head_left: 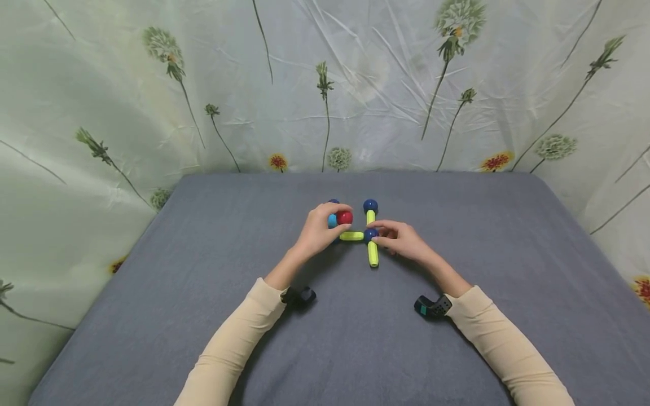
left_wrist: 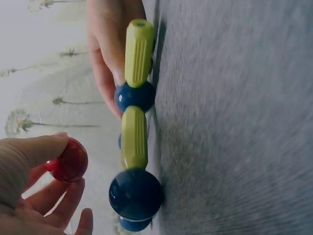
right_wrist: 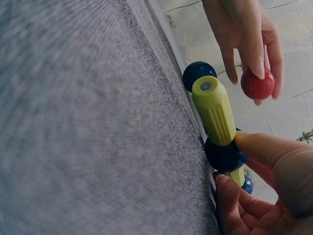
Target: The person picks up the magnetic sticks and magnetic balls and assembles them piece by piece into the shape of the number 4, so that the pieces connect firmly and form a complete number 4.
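Observation:
My left hand (head_left: 316,230) pinches a red ball (head_left: 345,218) between thumb and fingers, raised off the surface in both wrist views. With thumb and fingers, my right hand (head_left: 404,240) grips a dark blue ball (head_left: 371,234) at the junction of a stick-and-ball structure. Yellow-green sticks meet this ball: one stick (head_left: 373,255) points toward me, another (head_left: 351,236) runs left, a third (head_left: 370,216) leads to a far dark blue ball (head_left: 370,206). Beside the left fingers shows a light blue piece (head_left: 332,220), partly hidden. A large dark blue ball (left_wrist: 135,195) ends the left stick.
The structure lies on a grey cloth-covered table (head_left: 355,338). Behind it hangs a pale curtain (head_left: 376,129) printed with flowers. Black wrist devices, one on the left wrist (head_left: 299,297) and one on the right wrist (head_left: 431,306), sit close above the cloth.

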`<state>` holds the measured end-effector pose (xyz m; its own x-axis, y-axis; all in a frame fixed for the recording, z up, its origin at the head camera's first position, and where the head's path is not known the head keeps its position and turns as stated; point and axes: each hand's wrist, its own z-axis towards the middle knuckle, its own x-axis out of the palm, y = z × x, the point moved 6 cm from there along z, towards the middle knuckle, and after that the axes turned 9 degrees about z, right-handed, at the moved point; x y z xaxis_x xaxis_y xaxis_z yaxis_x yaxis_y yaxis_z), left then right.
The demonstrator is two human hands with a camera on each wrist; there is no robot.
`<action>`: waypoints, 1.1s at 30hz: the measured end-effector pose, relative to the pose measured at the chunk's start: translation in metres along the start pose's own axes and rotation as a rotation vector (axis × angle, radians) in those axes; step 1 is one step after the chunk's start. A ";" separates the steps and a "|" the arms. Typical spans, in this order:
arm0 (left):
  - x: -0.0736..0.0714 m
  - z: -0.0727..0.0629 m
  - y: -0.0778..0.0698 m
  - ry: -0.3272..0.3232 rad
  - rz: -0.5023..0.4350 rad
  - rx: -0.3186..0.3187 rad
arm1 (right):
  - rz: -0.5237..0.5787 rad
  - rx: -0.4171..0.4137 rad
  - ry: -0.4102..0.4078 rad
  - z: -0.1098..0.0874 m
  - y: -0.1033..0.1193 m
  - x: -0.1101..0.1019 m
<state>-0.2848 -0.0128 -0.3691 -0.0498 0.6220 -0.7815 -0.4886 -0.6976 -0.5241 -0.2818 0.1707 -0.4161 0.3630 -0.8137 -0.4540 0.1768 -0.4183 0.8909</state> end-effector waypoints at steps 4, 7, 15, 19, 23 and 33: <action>0.001 -0.007 -0.005 0.019 -0.017 -0.003 | -0.001 0.005 -0.006 0.000 0.000 0.000; 0.001 -0.010 -0.008 0.036 -0.027 0.005 | -0.005 0.007 -0.009 -0.001 0.000 0.000; 0.002 -0.019 -0.008 0.033 -0.065 0.019 | 0.002 0.007 -0.008 -0.001 0.000 0.000; 0.005 -0.024 -0.006 0.076 -0.109 -0.008 | 0.006 0.003 -0.006 -0.001 0.001 0.000; 0.010 -0.030 -0.003 0.167 -0.211 -0.066 | 0.005 0.005 -0.008 -0.001 0.000 -0.001; 0.021 -0.039 0.000 0.365 -0.449 -0.111 | -0.001 -0.001 -0.008 0.000 0.000 0.000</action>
<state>-0.2516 -0.0140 -0.3990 0.4533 0.7162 -0.5306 -0.2975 -0.4395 -0.8475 -0.2816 0.1708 -0.4159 0.3558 -0.8161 -0.4554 0.1787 -0.4189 0.8903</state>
